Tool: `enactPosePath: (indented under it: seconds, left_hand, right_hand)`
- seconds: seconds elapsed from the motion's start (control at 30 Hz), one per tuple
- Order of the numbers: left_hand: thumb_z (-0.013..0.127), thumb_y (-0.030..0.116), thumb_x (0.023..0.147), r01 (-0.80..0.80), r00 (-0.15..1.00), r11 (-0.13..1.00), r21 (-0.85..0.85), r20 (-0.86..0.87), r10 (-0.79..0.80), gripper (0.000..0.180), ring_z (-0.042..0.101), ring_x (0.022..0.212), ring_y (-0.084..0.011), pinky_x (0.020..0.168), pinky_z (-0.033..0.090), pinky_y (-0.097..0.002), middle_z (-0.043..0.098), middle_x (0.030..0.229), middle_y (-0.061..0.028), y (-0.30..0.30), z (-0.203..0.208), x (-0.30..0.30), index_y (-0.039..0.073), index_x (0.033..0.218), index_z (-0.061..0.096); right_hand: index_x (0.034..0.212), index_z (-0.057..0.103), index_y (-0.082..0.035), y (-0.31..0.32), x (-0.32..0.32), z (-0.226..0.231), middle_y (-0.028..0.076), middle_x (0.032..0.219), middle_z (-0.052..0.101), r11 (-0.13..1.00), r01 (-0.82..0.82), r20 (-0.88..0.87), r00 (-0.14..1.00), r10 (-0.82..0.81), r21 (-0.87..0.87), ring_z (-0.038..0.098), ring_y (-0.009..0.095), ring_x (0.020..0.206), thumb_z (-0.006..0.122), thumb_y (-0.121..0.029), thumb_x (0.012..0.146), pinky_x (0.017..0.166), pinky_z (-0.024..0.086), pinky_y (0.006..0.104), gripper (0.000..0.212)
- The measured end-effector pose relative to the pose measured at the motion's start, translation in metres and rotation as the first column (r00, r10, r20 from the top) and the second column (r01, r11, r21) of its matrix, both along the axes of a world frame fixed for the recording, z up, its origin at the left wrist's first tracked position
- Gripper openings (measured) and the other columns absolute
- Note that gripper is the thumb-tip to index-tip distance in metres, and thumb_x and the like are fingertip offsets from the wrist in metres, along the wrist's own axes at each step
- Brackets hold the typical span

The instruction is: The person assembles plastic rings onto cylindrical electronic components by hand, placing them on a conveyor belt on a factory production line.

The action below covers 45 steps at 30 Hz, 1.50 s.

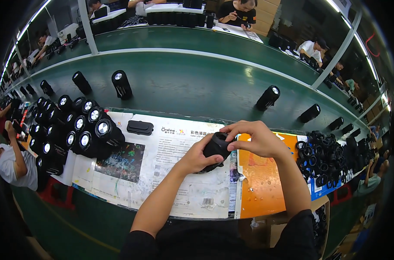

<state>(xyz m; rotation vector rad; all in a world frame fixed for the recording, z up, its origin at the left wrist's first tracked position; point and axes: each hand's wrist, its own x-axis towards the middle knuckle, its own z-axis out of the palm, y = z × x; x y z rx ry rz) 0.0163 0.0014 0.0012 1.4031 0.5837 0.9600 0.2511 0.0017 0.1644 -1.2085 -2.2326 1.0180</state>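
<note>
A black cylindrical speaker stands tilted over the white printed sheet in front of me. My left hand is closed around its side, the thumb across the near face. My right hand grips the upper end, thumb and fingers bent over the rim. Whether a separate ring sits under those fingers I cannot make out. To the right lies a heap of black rings. At left, several black speakers with silver round ends stand close together.
A flat black oblong piece lies on the white sheet. An orange board covers the bench at right. Beyond runs a green conveyor belt carrying spaced speakers. Other people work along both sides and across the belt.
</note>
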Motion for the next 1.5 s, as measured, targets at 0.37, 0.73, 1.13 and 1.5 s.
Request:
enactPosePath:
  seconds: [0.37,0.73,1.13,1.5]
  left_hand:
    - [0.093,0.041,0.091,0.000,1.000,0.999,0.035,0.011,0.000,0.080,0.067,0.118,-0.0217,0.104,0.055,-0.0356,0.069,0.133,-0.0114,0.001,0.000,-0.001,0.006,0.152,0.056]
    - [0.086,0.045,0.098,-0.031,0.994,0.999,0.033,0.106,0.027,0.080,0.063,0.125,-0.0203,0.109,0.052,-0.0363,0.067,0.136,-0.0117,-0.001,0.002,-0.003,0.002,0.155,0.052]
    - [0.079,0.051,0.098,-0.048,0.997,0.998,0.043,0.056,0.046,0.067,0.072,0.101,-0.0182,0.093,0.058,-0.0341,0.076,0.113,-0.0111,-0.004,0.002,0.005,-0.001,0.137,0.064]
    - [0.074,0.056,0.101,-0.060,0.983,0.997,-0.056,0.168,0.069,0.079,0.067,0.120,-0.0212,0.106,0.052,-0.0344,0.068,0.133,-0.0133,0.001,0.003,0.001,-0.002,0.151,0.054]
  right_hand:
    - [0.122,0.085,-0.017,-0.021,-0.007,-0.006,0.010,0.140,0.077,0.988,-0.006,0.073,0.997,-0.005,0.157,0.069,0.032,0.123,0.090,-0.020,0.089,0.105,0.057,0.0432,0.033]
    - [0.142,0.077,-0.019,-0.032,-0.024,-0.025,0.008,0.147,0.069,0.859,-0.136,0.212,0.977,0.033,0.494,0.060,0.036,0.119,0.082,-0.007,0.092,0.102,0.056,0.0441,0.052]
    - [0.114,0.075,0.001,0.024,-0.079,-0.046,0.017,0.109,0.081,0.925,0.351,-0.019,0.936,-0.353,0.144,0.077,0.034,0.103,0.061,-0.032,0.111,0.093,0.058,0.0421,0.036]
    - [0.115,0.071,0.002,0.049,-0.092,-0.078,0.018,0.108,0.078,0.870,0.492,-0.017,0.870,-0.492,0.027,0.074,0.031,0.102,0.055,-0.023,0.106,0.094,0.056,0.0400,0.031]
